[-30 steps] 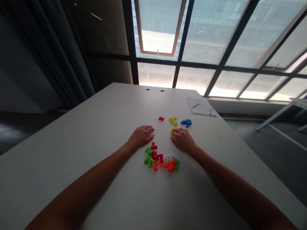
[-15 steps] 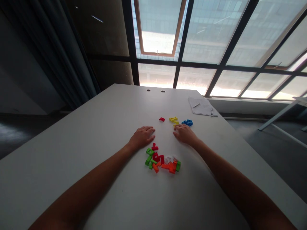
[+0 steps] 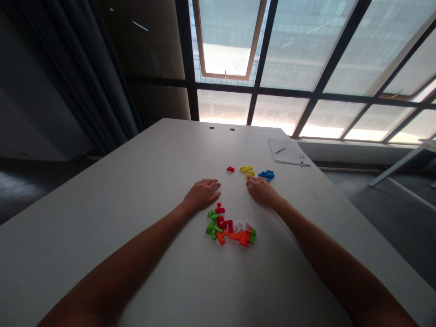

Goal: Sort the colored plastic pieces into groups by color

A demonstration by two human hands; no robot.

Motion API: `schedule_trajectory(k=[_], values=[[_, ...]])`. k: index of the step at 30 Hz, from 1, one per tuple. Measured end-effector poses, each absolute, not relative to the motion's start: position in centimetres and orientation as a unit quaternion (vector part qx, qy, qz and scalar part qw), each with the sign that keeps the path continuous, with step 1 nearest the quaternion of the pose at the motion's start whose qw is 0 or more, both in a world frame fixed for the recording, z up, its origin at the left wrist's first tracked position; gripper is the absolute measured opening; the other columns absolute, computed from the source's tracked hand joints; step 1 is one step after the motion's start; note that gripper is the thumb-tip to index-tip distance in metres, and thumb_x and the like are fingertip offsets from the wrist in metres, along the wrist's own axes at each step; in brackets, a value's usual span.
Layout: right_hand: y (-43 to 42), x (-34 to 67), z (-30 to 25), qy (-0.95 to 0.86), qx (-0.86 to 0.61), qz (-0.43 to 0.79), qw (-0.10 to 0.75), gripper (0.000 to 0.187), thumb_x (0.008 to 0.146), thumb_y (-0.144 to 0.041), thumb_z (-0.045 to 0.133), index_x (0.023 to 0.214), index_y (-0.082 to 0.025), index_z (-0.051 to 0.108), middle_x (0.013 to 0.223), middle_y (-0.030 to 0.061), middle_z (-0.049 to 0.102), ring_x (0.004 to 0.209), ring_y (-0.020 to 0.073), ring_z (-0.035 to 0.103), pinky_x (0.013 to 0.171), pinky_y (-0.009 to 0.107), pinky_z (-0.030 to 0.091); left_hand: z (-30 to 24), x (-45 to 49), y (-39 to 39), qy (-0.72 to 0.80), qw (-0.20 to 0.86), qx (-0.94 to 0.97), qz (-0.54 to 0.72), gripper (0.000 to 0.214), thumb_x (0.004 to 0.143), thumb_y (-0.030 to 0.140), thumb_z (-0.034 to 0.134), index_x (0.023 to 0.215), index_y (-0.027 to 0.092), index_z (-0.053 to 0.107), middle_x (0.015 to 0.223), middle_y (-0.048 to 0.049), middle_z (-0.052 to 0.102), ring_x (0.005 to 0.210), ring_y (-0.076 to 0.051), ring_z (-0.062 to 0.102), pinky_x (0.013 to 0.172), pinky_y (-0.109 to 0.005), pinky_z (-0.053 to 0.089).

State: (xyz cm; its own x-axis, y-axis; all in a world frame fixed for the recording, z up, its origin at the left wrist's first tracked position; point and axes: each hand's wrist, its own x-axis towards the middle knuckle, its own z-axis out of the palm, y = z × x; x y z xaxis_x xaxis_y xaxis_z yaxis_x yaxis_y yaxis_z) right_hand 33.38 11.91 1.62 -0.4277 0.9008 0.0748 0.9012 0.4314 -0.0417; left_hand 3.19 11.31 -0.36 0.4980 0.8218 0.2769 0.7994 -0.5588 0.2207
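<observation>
Left hand (image 3: 201, 195) and right hand (image 3: 262, 190) lie flat, open and empty, yellow plastic pieces (image 3: 247, 170) just beyond the right

Bare, slender forearms (image 3: 116, 265) narrow at the wrists into the person's bare left hand (image 3: 201, 195) and right hand (image 3: 264, 191), both with long, tapering fingers (image 3: 211, 184), the skin smooth and unmarked.

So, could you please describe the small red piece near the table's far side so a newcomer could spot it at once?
Past the person's left hand on the white table, look for a row of three colours. The red piece is the leftmost, lying alone, unlike the yellow pieces and blue pieces.
</observation>
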Motion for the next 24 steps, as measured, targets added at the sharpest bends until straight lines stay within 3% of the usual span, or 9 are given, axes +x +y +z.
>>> schedule_trajectory(k=[5, 9, 13, 18, 24], values=[[11.5, 33.1, 1.6, -0.856, -0.511, -0.018, 0.077, 0.036, 0.103, -0.017, 0.055, 0.135, -0.016, 0.07, 0.162, 0.016, 0.052, 0.139, 0.0326, 0.057, 0.114, 0.048, 0.045, -0.3, 3.2, 11.4, 0.471, 0.029, 0.864, 0.176, 0.038, 0.099, 0.04, 0.056, 0.133, 0.027, 0.07, 0.146, -0.0078, 0.067, 0.135, -0.028, 0.061, 0.115, -0.047, 0.049], [10.3, 31.3, 1.5, -0.886, -0.416, 0.049, 0.198, 0.028, 0.099, -0.014, 0.062, 0.123, -0.02, 0.076, 0.134, 0.0133, 0.074, 0.124, 0.028, 0.066, 0.111, 0.047, 0.048, -0.4, 3.1, 11.4, 0.469, 0.025, 0.866, 0.173, 0.039, 0.1, 0.04, 0.056, 0.134, 0.027, 0.07, 0.147, -0.0075, 0.067, 0.135, -0.028, 0.061, 0.114, -0.047, 0.05], [8.4, 29.0, 1.5, -0.906, -0.257, 0.18, 0.285, 0.027, 0.1, -0.012, 0.061, 0.116, -0.024, 0.08, 0.119, 0.0088, 0.08, 0.112, 0.0214, 0.07, 0.105, 0.041, 0.053, -0.5, 3.1, 11.4, 0.467, 0.025, 0.866, 0.174, 0.04, 0.1, 0.042, 0.056, 0.135, 0.027, 0.069, 0.148, -0.0076, 0.066, 0.137, -0.028, 0.06, 0.115, -0.047, 0.049], [7.1, 27.8, 1.4, -0.913, -0.213, 0.231, 0.262, 0.04, 0.102, -0.008, 0.055, 0.126, -0.028, 0.079, 0.13, 0.0061, 0.078, 0.122, 0.0203, 0.067, 0.108, 0.04, 0.053, -0.6, 3.1, 11.4, 0.465, 0.023, 0.867, 0.179, 0.041, 0.1, 0.041, 0.056, 0.135, 0.026, 0.07, 0.148, -0.0083, 0.067, 0.137, -0.028, 0.06, 0.116, -0.047, 0.049], [7.6, 28.3, 0.7, -0.911, -0.214, 0.231, 0.267, 0.041, 0.098, -0.006, 0.058, 0.124, -0.03, 0.081, 0.123, 0.0035, 0.08, 0.114, 0.0197, 0.071, 0.104, 0.037, 0.055, -0.8, 3.0, 11.6, 0.461, 0.021, 0.868, 0.184, 0.041, 0.1, 0.041, 0.057, 0.135, 0.025, 0.07, 0.147, -0.0082, 0.067, 0.136, -0.028, 0.061, 0.116, -0.047, 0.049]])
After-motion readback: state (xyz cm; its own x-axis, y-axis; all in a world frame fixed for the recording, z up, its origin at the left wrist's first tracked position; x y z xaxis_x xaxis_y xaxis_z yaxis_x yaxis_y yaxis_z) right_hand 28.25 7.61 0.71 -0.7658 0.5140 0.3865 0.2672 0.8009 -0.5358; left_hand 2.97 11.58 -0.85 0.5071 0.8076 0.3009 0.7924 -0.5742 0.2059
